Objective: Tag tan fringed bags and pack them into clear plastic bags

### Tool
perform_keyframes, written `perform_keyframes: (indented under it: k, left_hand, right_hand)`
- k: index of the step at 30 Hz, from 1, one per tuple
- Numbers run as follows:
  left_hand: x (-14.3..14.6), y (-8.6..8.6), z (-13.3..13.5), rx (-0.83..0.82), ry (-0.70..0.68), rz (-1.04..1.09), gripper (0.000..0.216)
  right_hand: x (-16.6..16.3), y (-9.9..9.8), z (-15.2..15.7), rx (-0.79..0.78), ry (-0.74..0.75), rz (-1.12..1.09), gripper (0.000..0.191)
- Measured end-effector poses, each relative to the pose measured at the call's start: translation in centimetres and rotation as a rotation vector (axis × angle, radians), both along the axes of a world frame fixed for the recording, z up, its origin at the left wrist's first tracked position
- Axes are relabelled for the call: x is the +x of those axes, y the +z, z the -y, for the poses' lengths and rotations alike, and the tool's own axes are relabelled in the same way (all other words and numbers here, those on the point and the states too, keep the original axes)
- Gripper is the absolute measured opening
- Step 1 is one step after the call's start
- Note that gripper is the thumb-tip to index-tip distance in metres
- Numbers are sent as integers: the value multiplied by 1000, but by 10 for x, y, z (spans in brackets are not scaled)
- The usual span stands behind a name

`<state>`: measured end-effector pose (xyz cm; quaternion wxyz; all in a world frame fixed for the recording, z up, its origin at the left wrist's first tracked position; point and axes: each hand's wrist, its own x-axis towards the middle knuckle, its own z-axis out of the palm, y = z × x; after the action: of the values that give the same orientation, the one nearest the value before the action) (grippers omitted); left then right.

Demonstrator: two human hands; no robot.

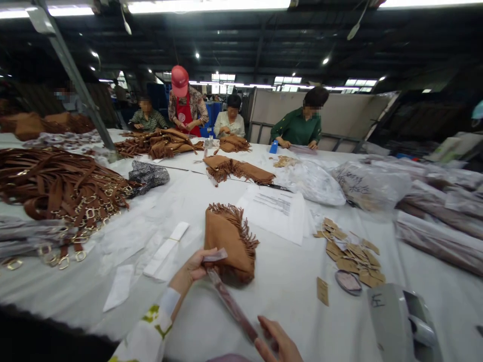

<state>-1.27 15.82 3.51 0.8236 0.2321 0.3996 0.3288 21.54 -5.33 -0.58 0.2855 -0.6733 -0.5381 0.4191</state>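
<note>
My left hand (198, 264) is closed on the upper end of a narrow clear plastic sleeve (234, 306) with a brownish strap-like strip inside. A folded end of the plastic sticks out past its fingers. At the sleeve's lower end is my right hand (278, 340), thumb and fingers around the tip, partly cut off by the bottom edge. Just beyond my left hand lies a brown fringed suede-like bag (226, 241), its fringe towards the upper right. White folded paper strips (168, 249) lie left of my left hand.
Brown straps with gold buckles (60, 186) are heaped at left. Kraft tags (350, 254) and a grey tape dispenser (403, 322) are at right. Plastic bags (313, 181) and a printed white sheet (271, 208) lie further back. Several people work across the table beside more fringed bags (162, 143).
</note>
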Motion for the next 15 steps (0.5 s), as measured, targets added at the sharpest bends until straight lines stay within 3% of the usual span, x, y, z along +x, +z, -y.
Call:
perform_keyframes:
  k: [3,6,8,11,15]
  left_hand:
    - [-10,46,-24,169,-66,-31,34]
    - [-11,89,-33,703,-271,-395,41]
    - [-8,105,-24,994,-360,-662,38]
    - [1,104,6,1209,-548,-909,52]
    - [16,62,56,1318,-847,-1092,73]
  right_hand:
    - [17,8,-5,42,-266,-79,66]
    - [36,22,-11,61,-493,-266,73]
    - [46,33,-14,98,-601,-482,76]
    - [55,52,-20,194,-653,-826,75]
    - [60,58,-29,251,-756,-1003,68]
